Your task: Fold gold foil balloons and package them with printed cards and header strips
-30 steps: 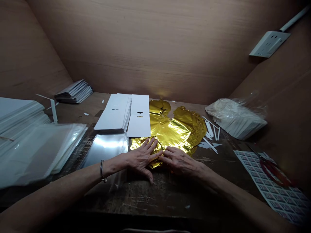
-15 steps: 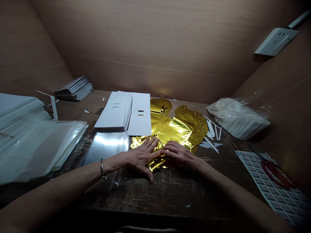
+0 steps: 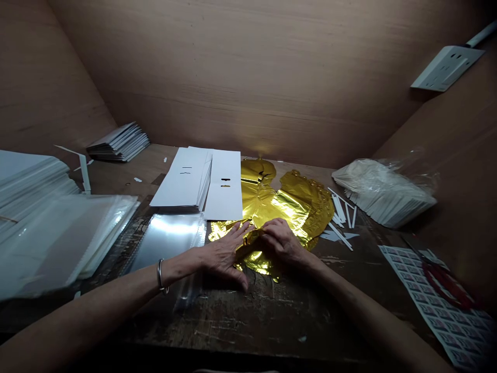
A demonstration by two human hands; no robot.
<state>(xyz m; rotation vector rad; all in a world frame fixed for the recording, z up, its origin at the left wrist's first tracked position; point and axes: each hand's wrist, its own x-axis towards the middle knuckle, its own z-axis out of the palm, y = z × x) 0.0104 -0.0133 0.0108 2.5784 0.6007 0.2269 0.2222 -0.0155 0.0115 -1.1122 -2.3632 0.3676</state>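
Shiny gold foil sheets lie in a pile at the middle of the table, partly under white cards. My left hand rests flat on the foil's near left part, its fingers spread and a bangle on the wrist. Close beside it, my right hand is closed on a raised edge of the foil; its fingertips are partly hidden. The near part of the foil is folded up between the two hands.
White slotted cards and clear plastic sleeves lie left of the foil. Larger plastic bags fill the far left. At right are white strips, a bagged stack, a sticker sheet and red-handled scissors.
My right hand has closed its fingers and lifted a foil edge, which now stands up between the hands. My left hand has barely moved. The view has shifted slightly.
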